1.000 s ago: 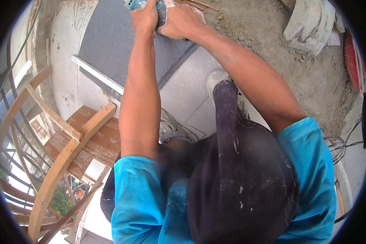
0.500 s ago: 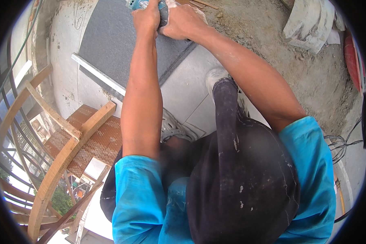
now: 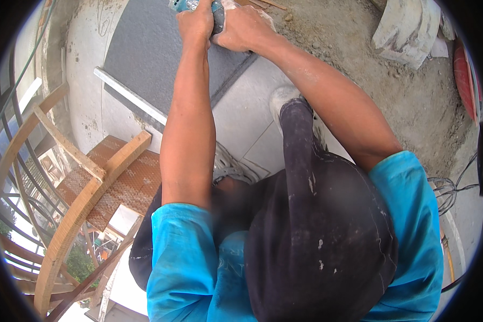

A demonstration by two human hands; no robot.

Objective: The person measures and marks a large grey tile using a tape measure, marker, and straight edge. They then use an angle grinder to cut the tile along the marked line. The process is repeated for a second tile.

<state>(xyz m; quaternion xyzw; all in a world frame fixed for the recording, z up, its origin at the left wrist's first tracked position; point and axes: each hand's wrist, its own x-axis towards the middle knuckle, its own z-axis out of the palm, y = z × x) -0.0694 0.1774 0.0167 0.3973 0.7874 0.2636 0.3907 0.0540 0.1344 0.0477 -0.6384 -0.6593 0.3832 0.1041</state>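
Observation:
At the top edge, both my hands are wrapped round a teal and dark grey power tool (image 3: 218, 20), which looks like an angle grinder; its far end is cut off by the picture. My left hand (image 3: 197, 22) grips the teal part, and my right hand (image 3: 246, 27), dusted pale, closes on it from the other side. Below them a dark grey textured slab (image 3: 139, 48) lies on light floor tiles (image 3: 247, 126). A pale metal straight bar (image 3: 130, 96) runs along the slab's near left edge.
Left of me stand a curved wooden beam (image 3: 86, 206), brown patterned boards (image 3: 137, 180) and bent dark bars. Sandy ground (image 3: 333, 37) spreads to the right, with a whitish curved chunk (image 3: 405, 32), a red object (image 3: 461, 78) and coiled black cable (image 3: 448, 193).
My hands and the power tool have shifted very slightly to the right. My grip looks the same, and the slab and bar stay put.

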